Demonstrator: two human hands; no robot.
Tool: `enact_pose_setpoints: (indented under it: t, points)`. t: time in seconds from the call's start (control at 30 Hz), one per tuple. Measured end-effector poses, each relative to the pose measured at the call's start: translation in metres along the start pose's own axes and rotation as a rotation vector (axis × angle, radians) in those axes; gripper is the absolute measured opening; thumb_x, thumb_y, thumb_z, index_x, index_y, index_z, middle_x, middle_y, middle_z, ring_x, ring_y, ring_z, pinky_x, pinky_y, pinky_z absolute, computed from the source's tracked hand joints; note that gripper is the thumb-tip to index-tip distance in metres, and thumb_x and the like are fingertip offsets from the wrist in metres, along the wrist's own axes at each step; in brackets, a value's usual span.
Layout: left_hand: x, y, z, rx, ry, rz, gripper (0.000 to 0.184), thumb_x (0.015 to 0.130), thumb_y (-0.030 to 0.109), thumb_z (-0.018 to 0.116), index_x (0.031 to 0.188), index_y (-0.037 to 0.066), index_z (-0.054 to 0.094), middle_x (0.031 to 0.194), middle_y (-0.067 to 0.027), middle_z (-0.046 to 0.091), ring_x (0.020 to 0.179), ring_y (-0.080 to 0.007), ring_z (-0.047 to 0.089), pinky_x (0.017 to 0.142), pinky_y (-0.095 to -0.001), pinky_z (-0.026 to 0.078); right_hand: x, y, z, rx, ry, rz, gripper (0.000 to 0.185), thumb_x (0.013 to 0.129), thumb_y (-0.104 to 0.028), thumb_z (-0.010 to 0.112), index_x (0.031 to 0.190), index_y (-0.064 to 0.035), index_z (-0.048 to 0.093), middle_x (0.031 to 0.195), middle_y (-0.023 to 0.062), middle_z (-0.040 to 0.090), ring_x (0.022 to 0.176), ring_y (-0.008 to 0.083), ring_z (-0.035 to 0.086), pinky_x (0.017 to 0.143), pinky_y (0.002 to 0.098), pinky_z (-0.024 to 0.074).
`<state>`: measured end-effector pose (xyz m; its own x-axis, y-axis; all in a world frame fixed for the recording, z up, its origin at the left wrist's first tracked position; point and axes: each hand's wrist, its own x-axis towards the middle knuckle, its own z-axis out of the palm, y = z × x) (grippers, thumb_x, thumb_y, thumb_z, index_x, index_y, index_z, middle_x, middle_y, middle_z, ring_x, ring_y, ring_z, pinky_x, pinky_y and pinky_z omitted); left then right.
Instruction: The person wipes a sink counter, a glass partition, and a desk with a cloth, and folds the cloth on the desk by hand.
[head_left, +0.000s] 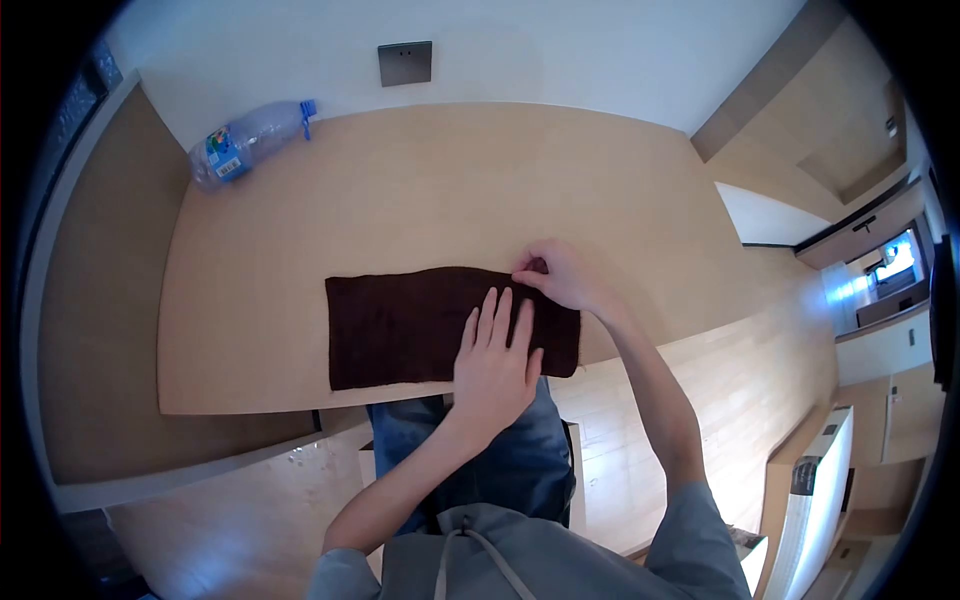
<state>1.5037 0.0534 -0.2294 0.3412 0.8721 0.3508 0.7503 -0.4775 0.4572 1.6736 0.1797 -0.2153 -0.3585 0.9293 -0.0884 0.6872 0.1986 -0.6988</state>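
A dark brown cloth [395, 330] lies spread as a long rectangle along the front edge of the wooden desk [430, 190]. My left hand [497, 350] rests flat on the right half of the cloth, fingers stretched out and a little apart. At the cloth's far edge, toward its right end, my right hand [560, 274] pinches the fabric between thumb and fingers. A small bit of dark cloth shows inside that pinch. The cloth's near right corner reaches the desk edge above my lap.
An empty clear plastic bottle [250, 142] with a blue cap lies at the back left of the desk. A grey wall socket [405, 64] is on the white wall behind. A wooden side panel [100, 270] bounds the left. Cabinets [910, 410] stand at the far right.
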Motion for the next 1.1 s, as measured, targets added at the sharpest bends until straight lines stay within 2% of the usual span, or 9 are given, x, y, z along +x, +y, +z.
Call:
enact_pose_setpoints:
  t: [0.13, 0.27, 0.37, 0.47, 0.57, 0.67, 0.77, 0.97, 1.1]
  points:
    - [-0.004, 0.006, 0.008, 0.107, -0.007, 0.005, 0.057, 0.093, 0.034, 0.060, 0.147, 0.018, 0.051, 0.154, -0.0296, 0.035, 0.144, -0.0480, 0.031, 0.117, -0.0570, 0.027, 0.007, 0.008, 0.006, -0.015, 0.117, -0.007, 0.011, 0.087, -0.012, 0.074, 0.090, -0.0006, 0.072, 0.082, 0.0114, 0.070, 0.078, 0.0209, 0.067, 0.074, 0.0346, 0.0541]
    - [-0.004, 0.006, 0.005, 0.090, -0.033, 0.017, 0.057, 0.094, 0.033, 0.059, 0.147, 0.018, 0.050, 0.155, -0.0306, 0.033, 0.145, -0.0486, 0.028, 0.117, -0.0577, 0.025, 0.006, 0.010, 0.010, -0.080, 0.222, -0.111, 0.010, 0.087, -0.011, 0.074, 0.089, -0.0018, 0.072, 0.083, 0.0100, 0.070, 0.076, 0.0201, 0.066, 0.072, 0.0341, 0.0539]
    - [-0.004, 0.007, 0.005, 0.088, -0.024, 0.019, 0.057, 0.094, 0.033, 0.059, 0.147, 0.017, 0.050, 0.154, -0.0315, 0.033, 0.145, -0.0500, 0.028, 0.117, -0.0586, 0.025, 0.002, 0.000, 0.003, -0.050, 0.132, -0.108, 0.010, 0.088, -0.013, 0.074, 0.089, -0.0032, 0.072, 0.085, 0.0102, 0.070, 0.076, 0.0224, 0.066, 0.073, 0.0357, 0.0539]
    - [-0.005, 0.007, 0.006, 0.094, -0.027, 0.022, 0.057, 0.094, 0.033, 0.059, 0.148, 0.017, 0.050, 0.154, -0.0319, 0.032, 0.144, -0.0508, 0.027, 0.117, -0.0591, 0.025, 0.003, -0.024, -0.004, -0.101, 0.042, -0.038, 0.011, 0.088, -0.015, 0.074, 0.088, -0.0041, 0.073, 0.089, 0.0102, 0.068, 0.084, 0.0231, 0.064, 0.078, 0.0364, 0.0526]
    - [-0.004, 0.007, 0.007, 0.098, -0.029, 0.019, 0.057, 0.094, 0.033, 0.059, 0.148, 0.017, 0.050, 0.154, -0.0316, 0.032, 0.144, -0.0509, 0.027, 0.117, -0.0592, 0.024, 0.011, -0.007, 0.010, -0.313, 0.107, -0.217, 0.017, 0.087, -0.021, 0.076, 0.087, -0.0047, 0.072, 0.091, 0.0098, 0.065, 0.093, 0.0244, 0.061, 0.083, 0.0367, 0.0508]
    - [-0.005, 0.008, 0.007, 0.102, -0.022, 0.016, 0.058, 0.093, 0.033, 0.059, 0.148, 0.017, 0.049, 0.154, -0.0314, 0.033, 0.144, -0.0511, 0.028, 0.117, -0.0595, 0.023, 0.022, 0.010, 0.019, -0.211, 0.192, -0.203, 0.022, 0.088, -0.026, 0.076, 0.087, -0.0047, 0.070, 0.094, 0.0097, 0.064, 0.099, 0.0268, 0.058, 0.087, 0.0383, 0.0493]
    - [-0.004, 0.008, 0.006, 0.104, -0.014, 0.009, 0.058, 0.093, 0.033, 0.059, 0.148, 0.017, 0.049, 0.154, -0.0313, 0.033, 0.143, -0.0512, 0.028, 0.117, -0.0598, 0.023, 0.022, 0.014, 0.016, -0.136, 0.159, -0.224, 0.029, 0.086, -0.032, 0.077, 0.091, -0.0044, 0.069, 0.093, 0.0099, 0.063, 0.098, 0.0287, 0.058, 0.086, 0.0402, 0.0492]
    - [-0.005, 0.009, 0.008, 0.099, -0.019, -0.005, 0.057, 0.093, 0.033, 0.059, 0.147, 0.018, 0.050, 0.154, -0.0306, 0.033, 0.144, -0.0506, 0.028, 0.117, -0.0601, 0.023, 0.022, 0.001, 0.029, -0.389, 0.319, -0.402, 0.053, 0.081, -0.045, 0.080, 0.109, -0.0057, 0.060, 0.113, 0.0132, 0.055, 0.107, 0.0333, 0.052, 0.094, 0.0431, 0.0449]
    - [-0.005, 0.008, 0.009, 0.099, -0.001, -0.007, 0.057, 0.092, 0.033, 0.060, 0.147, 0.018, 0.051, 0.154, -0.0302, 0.034, 0.144, -0.0500, 0.029, 0.117, -0.0600, 0.023, 0.036, 0.005, 0.025, -0.445, 0.308, -0.298, 0.058, 0.080, -0.051, 0.079, 0.110, -0.0060, 0.058, 0.118, 0.0158, 0.051, 0.113, 0.0368, 0.049, 0.100, 0.0468, 0.0411]
